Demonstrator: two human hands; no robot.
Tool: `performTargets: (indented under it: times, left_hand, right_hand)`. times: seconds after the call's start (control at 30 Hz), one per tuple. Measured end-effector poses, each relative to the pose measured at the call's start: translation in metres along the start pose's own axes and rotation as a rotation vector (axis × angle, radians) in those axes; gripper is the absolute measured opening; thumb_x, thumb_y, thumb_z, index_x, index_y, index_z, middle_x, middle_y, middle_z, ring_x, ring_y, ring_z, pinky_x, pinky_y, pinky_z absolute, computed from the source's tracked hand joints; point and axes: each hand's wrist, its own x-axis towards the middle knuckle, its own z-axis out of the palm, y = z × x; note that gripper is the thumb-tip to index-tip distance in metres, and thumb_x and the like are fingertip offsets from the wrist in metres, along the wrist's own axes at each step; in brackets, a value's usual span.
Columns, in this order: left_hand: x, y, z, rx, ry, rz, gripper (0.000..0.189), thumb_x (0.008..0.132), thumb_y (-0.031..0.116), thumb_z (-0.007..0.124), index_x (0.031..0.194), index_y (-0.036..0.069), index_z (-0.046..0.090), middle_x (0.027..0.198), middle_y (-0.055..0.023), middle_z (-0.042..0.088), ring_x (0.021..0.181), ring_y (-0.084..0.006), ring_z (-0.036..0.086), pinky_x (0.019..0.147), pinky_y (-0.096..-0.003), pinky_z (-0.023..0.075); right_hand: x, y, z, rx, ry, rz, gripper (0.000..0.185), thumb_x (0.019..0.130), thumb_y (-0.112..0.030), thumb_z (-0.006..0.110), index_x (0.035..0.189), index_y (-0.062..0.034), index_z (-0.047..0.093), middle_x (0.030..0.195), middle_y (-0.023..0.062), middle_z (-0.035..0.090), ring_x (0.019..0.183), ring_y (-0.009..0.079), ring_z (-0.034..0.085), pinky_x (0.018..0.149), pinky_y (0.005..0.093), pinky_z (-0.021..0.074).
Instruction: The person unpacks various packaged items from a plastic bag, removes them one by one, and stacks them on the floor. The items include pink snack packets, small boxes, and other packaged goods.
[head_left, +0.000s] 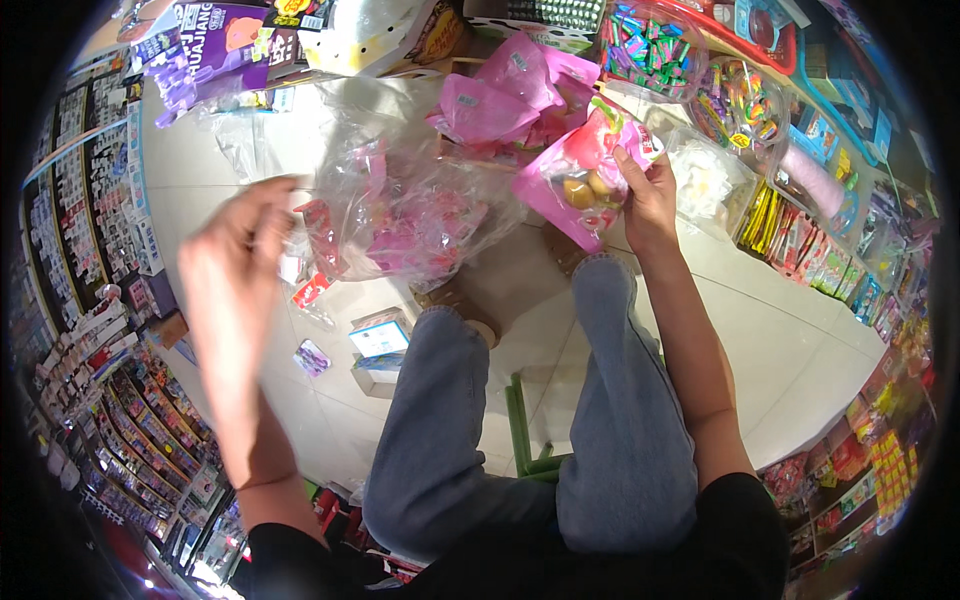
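My right hand (651, 196) grips the edge of a pink snack pouch (583, 176), thumb on its front, with a clear window showing round brownish pieces. Behind it lie several more pink pouches (499, 94) in a loose pile. A large clear plastic bag (420, 195) stands before me with pink packets inside. To the left of that bag, my left hand (240, 236) is raised and blurred by motion. Its fingers are bent, and I cannot make out whether anything is between them.
Small boxes (379, 337) and a card (312, 358) lie on the tiled floor (750, 300). Tubs of wrapped candy (652, 49) and packet racks (795, 232) line the right. Shelves of small goods (142, 420) stand left. Green stool legs (519, 420) show between my knees.
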Motion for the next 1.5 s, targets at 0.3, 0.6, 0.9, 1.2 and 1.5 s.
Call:
performTargets:
  times: [0.3,0.6,0.9,1.2,1.5]
  left_hand:
    - [0.008,0.046,0.18,-1.134,-0.585,-0.277,0.047,0.073,0.013,0.073,0.112,-0.007,0.058,0.094,-0.0093,0.065,0.083,-0.0133,0.062,0.075,-0.0275,0.0498]
    - [0.003,0.009,0.172,-0.719,-0.806,0.114,0.042,0.072,0.01,0.071,0.113,0.004,0.061,0.077,-0.001,0.065,0.072,-0.0099,0.059,0.066,-0.0282,0.0478]
    - [-0.025,0.035,0.204,-1.491,-0.435,-0.365,0.047,0.083,0.028,0.066,0.12,0.001,0.054,0.103,-0.0048,0.06,0.091,-0.0128,0.057,0.08,-0.0268,0.0454]
    - [-0.011,0.011,0.245,-1.264,-0.048,-0.477,0.033,0.092,0.028,0.056,0.107,0.0,0.059,0.094,-0.0071,0.063,0.082,-0.0161,0.059,0.07,-0.0325,0.0459]
    - [-0.006,-0.001,0.2,-0.286,0.247,0.017,0.08,0.069,0.035,0.078,0.13,0.001,0.039,0.112,-0.0193,0.058,0.098,-0.0325,0.058,0.084,-0.0409,0.0447]
  right_hand:
    - [-0.02,-0.018,0.016,-0.107,0.068,0.153,0.022,0.084,-0.011,0.067,0.101,-0.0016,0.058,0.095,0.0056,0.064,0.084,0.0118,0.061,0.075,0.0269,0.0501]
    - [-0.021,-0.038,0.028,-1.167,-0.712,-0.321,0.054,0.067,-0.016,0.078,0.115,-0.0033,0.055,0.103,0.0108,0.061,0.101,0.0206,0.057,0.086,0.0338,0.0436]
    - [-0.022,0.015,0.053,-0.637,-0.174,0.117,0.031,0.081,-0.023,0.071,0.1,-0.0016,0.061,0.079,0.0023,0.064,0.072,0.0092,0.058,0.067,0.0249,0.0476]
    - [-0.004,0.028,0.055,-0.705,-0.327,0.126,0.03,0.083,-0.024,0.068,0.101,-0.0011,0.061,0.079,0.0057,0.066,0.068,0.0089,0.059,0.064,0.0265,0.0479]
    - [-0.002,-0.015,0.071,-1.084,-0.527,0.185,0.028,0.086,-0.023,0.066,0.103,-0.0007,0.063,0.077,0.0023,0.062,0.065,0.0077,0.055,0.058,0.0243,0.045]
